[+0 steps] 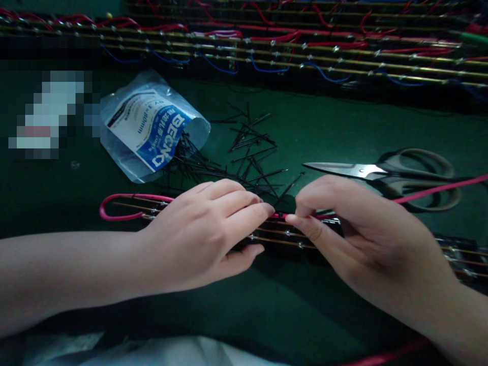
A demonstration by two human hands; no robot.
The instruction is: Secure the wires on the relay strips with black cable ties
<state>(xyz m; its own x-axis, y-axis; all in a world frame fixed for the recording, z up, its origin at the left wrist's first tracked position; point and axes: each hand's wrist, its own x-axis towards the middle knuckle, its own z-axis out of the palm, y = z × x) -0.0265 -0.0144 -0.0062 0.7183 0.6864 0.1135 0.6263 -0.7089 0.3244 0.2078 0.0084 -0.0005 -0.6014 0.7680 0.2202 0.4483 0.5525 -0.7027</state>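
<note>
scissors [375,172] and cable ties [253,140] obstruct the far side, green tabletop [267,300] passable nearer

Green counter [362,119] — clear plastic bag [148,129] lying flat, blue-and-white label [150,127]. Scissors [379,172] at right, points leftward. Behind — brass-coloured rods [273,43], red wires [229,34] along them, blue wires [269,71] sagging.

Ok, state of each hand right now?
Left hand: half-curled over wired strip and red cable; grip hidden.
Right hand: pinched closed at the red cable; what it grips can't be told.
</note>
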